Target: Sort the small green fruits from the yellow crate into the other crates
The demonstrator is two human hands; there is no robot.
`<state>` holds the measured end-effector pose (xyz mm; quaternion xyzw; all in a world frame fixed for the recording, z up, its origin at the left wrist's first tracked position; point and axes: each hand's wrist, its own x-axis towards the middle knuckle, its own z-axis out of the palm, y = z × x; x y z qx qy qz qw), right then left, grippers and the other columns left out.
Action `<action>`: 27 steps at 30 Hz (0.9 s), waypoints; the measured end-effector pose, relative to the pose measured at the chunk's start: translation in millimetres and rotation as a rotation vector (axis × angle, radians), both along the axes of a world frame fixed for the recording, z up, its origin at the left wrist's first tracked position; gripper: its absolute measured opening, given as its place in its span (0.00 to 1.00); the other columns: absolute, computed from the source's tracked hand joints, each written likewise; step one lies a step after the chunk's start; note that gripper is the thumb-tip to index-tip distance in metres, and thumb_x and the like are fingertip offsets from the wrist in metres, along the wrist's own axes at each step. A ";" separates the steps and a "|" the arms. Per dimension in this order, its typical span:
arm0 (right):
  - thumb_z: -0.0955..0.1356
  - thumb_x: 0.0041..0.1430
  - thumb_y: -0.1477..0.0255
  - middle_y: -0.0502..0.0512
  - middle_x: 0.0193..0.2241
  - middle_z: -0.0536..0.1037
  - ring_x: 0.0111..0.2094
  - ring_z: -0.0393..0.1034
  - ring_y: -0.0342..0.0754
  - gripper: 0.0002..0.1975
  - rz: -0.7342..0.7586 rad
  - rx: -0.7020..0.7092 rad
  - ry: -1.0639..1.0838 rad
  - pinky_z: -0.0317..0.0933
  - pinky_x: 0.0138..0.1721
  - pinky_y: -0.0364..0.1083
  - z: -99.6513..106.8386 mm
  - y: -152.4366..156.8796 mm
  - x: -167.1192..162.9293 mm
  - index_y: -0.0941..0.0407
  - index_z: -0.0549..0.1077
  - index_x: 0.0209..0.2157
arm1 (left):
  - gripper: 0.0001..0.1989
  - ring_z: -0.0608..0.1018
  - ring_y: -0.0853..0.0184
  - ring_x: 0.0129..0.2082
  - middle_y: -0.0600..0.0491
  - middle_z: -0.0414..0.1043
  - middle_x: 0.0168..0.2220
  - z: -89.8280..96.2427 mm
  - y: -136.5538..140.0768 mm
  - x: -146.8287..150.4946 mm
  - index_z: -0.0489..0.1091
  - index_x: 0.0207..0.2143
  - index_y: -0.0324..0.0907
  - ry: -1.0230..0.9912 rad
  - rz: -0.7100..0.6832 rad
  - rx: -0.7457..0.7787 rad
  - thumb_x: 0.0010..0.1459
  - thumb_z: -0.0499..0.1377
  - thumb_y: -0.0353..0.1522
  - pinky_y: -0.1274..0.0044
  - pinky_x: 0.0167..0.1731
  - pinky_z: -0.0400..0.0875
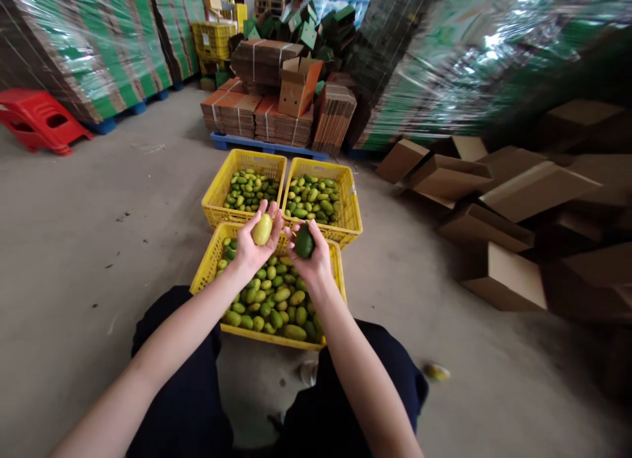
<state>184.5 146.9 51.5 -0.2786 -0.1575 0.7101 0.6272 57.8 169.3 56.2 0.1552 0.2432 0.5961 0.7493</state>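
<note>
While both fruits sit up in the palms over the near yellow crate [210,264], worth a look at how they handle. Left hand [254,247] cupped around a pale yellow-green fruit [262,229], fingers spread behind it, grip loose and open-fingered but clearly holding. Right hand [312,259] wrapped closer around a dark green fruit [304,242], thumb and fingertips curled over the top, a narrower hold. Small, oval, smooth-skinned, probably light enough for one hand each; likely firm, the dark one perhaps harder, the yellow one maybe riper and easier to bruise. Glossy skin, so a touch slippery by the look of it; best taken round the fat middle, not the ends. Below, a heap of the same green and yellowish fruit filling the near crate. Just beyond, touching side by side on the concrete floor [99,247], two more yellow crates: far left crate [217,195] and far right crate [353,208], both partly filled. One stray fruit [437,372] lying on the floor to the right.
</note>
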 end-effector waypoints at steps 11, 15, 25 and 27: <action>0.67 0.57 0.55 0.49 0.38 0.82 0.47 0.76 0.50 0.14 -0.121 0.018 0.046 0.69 0.45 0.51 -22.3 8.8 -6.3 0.51 0.74 0.32 | 0.16 0.74 0.61 0.55 0.51 0.76 0.49 -13.8 0.9 4.3 0.74 0.41 0.46 0.004 -0.005 0.025 0.59 0.52 0.44 0.68 0.50 0.71; 0.67 0.57 0.58 0.48 0.37 0.83 0.46 0.76 0.49 0.11 -0.119 -0.027 0.088 0.70 0.44 0.50 -23.8 7.6 -5.5 0.51 0.75 0.31 | 0.13 0.76 0.63 0.51 0.51 0.79 0.42 -11.9 -1.4 6.3 0.75 0.36 0.44 -0.064 -0.001 -0.071 0.57 0.54 0.40 0.71 0.50 0.72; 0.70 0.54 0.60 0.49 0.32 0.82 0.42 0.77 0.49 0.10 -0.137 -0.004 0.108 0.71 0.45 0.51 -25.3 8.8 -8.1 0.52 0.74 0.31 | 0.14 0.80 0.69 0.39 0.50 0.77 0.32 -4.1 -3.3 8.2 0.74 0.31 0.40 -0.242 0.001 -0.219 0.59 0.51 0.35 0.77 0.46 0.73; 0.69 0.55 0.60 0.50 0.31 0.82 0.41 0.77 0.49 0.10 -0.132 -0.007 0.119 0.71 0.45 0.51 -26.0 8.8 -8.2 0.52 0.74 0.31 | 0.14 0.79 0.68 0.38 0.49 0.76 0.32 -4.6 -3.5 8.4 0.73 0.31 0.39 -0.227 -0.003 -0.201 0.59 0.51 0.36 0.76 0.46 0.73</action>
